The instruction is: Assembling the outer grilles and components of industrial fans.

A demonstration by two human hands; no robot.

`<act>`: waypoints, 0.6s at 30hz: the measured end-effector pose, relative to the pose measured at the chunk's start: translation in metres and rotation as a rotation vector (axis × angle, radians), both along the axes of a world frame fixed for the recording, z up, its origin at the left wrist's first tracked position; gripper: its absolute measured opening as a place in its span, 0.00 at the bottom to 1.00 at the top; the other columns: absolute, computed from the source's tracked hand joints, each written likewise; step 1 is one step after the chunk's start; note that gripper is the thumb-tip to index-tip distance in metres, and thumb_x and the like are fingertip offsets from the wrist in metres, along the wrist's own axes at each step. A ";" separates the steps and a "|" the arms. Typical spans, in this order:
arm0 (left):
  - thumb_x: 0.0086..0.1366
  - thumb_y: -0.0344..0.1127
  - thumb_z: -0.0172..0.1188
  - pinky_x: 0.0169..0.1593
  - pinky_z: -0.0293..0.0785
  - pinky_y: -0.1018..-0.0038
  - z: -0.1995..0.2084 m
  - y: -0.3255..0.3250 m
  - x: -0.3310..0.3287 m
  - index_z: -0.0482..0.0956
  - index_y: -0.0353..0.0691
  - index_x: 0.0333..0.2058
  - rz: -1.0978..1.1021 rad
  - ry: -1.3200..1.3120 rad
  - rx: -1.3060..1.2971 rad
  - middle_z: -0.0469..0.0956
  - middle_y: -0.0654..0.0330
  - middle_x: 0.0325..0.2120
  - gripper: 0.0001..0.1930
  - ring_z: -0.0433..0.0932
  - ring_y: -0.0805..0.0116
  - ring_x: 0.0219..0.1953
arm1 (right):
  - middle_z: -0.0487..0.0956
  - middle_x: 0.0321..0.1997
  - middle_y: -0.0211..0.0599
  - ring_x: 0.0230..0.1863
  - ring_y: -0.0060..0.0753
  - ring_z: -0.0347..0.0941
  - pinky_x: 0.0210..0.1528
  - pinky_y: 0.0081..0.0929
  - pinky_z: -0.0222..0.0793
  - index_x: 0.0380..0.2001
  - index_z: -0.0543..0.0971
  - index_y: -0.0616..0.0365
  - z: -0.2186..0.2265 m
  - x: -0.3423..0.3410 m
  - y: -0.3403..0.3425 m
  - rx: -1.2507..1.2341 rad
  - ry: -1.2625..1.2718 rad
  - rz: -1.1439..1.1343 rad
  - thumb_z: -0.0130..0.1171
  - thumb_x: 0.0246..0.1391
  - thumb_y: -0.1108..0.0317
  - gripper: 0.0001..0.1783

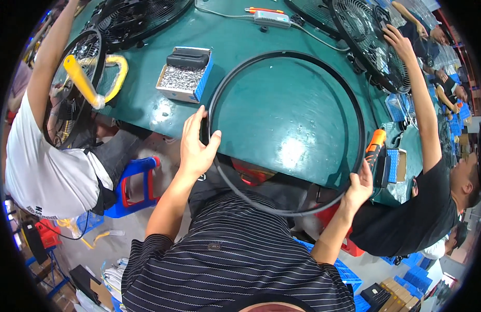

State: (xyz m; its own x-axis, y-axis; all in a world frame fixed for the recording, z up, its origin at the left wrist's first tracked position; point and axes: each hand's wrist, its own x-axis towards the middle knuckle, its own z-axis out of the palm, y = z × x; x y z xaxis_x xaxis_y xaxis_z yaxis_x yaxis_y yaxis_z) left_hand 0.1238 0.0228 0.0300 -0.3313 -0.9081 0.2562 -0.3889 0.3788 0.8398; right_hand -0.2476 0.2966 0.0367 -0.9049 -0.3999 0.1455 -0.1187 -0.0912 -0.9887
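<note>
Thin black circular ring (283, 53), apparently bare, spans the near edge of the smooth green tabletop (141, 58). Left hand (196, 148) holds its left rim, right hand (358, 191) its right. Handling appears underway; release outstanding.

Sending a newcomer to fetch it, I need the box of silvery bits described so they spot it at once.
At the green table, find the big black ring. Left of it, beyond the left hand, stands an open box with a blue side. Its heap of silvery bits, topped at the far end by a black part, sets it apart from its neighbours.
</note>
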 end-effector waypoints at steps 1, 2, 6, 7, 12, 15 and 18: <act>0.66 0.29 0.65 0.66 0.70 0.64 0.001 -0.003 0.002 0.69 0.31 0.69 0.014 0.022 -0.021 0.78 0.46 0.59 0.33 0.77 0.54 0.60 | 0.76 0.68 0.56 0.69 0.43 0.75 0.74 0.37 0.66 0.65 0.72 0.78 0.009 -0.006 0.002 0.009 0.043 0.027 0.52 0.50 0.93 0.34; 0.66 0.28 0.64 0.65 0.71 0.65 0.002 -0.006 0.004 0.69 0.32 0.69 0.010 0.068 0.059 0.79 0.47 0.58 0.33 0.78 0.56 0.58 | 0.76 0.68 0.57 0.69 0.43 0.75 0.73 0.37 0.67 0.65 0.72 0.78 0.017 -0.011 0.004 -0.001 0.078 0.041 0.52 0.51 0.93 0.34; 0.69 0.24 0.60 0.61 0.74 0.72 0.003 -0.017 0.005 0.73 0.34 0.68 -0.044 0.201 0.251 0.83 0.50 0.54 0.28 0.81 0.66 0.55 | 0.78 0.66 0.58 0.65 0.44 0.78 0.67 0.36 0.74 0.65 0.72 0.77 0.042 -0.032 0.010 -0.017 0.167 0.123 0.51 0.53 0.92 0.33; 0.70 0.25 0.59 0.62 0.73 0.72 0.002 -0.018 0.004 0.74 0.33 0.67 -0.063 0.235 0.276 0.83 0.50 0.55 0.26 0.81 0.66 0.56 | 0.78 0.66 0.58 0.64 0.43 0.79 0.66 0.36 0.76 0.66 0.72 0.77 0.045 -0.036 0.011 -0.063 0.161 0.124 0.51 0.53 0.93 0.33; 0.73 0.26 0.56 0.67 0.69 0.71 0.001 -0.020 0.001 0.78 0.31 0.63 -0.189 0.391 0.429 0.83 0.52 0.55 0.22 0.78 0.67 0.60 | 0.75 0.69 0.58 0.67 0.46 0.77 0.71 0.42 0.72 0.66 0.72 0.76 0.056 -0.052 0.027 -0.075 0.227 0.134 0.49 0.53 0.93 0.34; 0.74 0.29 0.54 0.69 0.66 0.70 0.002 -0.022 0.003 0.78 0.33 0.64 -0.220 0.434 0.511 0.83 0.54 0.55 0.22 0.77 0.67 0.61 | 0.75 0.70 0.58 0.68 0.47 0.76 0.73 0.45 0.70 0.67 0.71 0.75 0.055 -0.060 0.035 -0.041 0.232 0.103 0.49 0.53 0.92 0.35; 0.74 0.29 0.53 0.69 0.67 0.69 0.004 -0.026 0.005 0.79 0.33 0.63 -0.206 0.434 0.539 0.83 0.54 0.54 0.21 0.78 0.67 0.61 | 0.75 0.70 0.59 0.68 0.48 0.75 0.73 0.45 0.69 0.67 0.71 0.75 0.051 -0.063 0.037 -0.041 0.208 0.094 0.48 0.53 0.92 0.35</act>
